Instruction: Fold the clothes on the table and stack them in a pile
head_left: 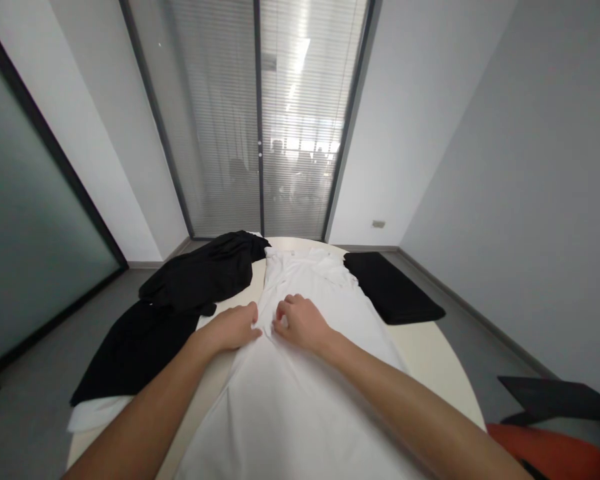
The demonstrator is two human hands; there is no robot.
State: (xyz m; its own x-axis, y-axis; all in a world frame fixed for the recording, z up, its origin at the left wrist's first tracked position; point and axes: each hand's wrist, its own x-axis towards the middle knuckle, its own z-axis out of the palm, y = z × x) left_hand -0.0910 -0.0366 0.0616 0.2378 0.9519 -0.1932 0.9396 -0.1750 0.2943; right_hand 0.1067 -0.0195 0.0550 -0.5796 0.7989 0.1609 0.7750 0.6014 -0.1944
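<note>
A long white garment (300, 413) lies spread along the table, bunched at its far end. My left hand (233, 325) is at its left edge, thumb and forefinger bent together on the fabric. Just across from it, my right hand (301, 321) rests over the garment with curled fingers, thumb and fingertips pinching the cloth. Small creases run through the fabric between the two hands. The exact grip at the fingertips is hard to see.
Black clothes (200, 277) are heaped along the left side, with white cloth (97, 412) under them. A flat black item (393, 287) lies on the right of the pale round-edged table (445, 373). A red and black chair (555, 447) stands at lower right.
</note>
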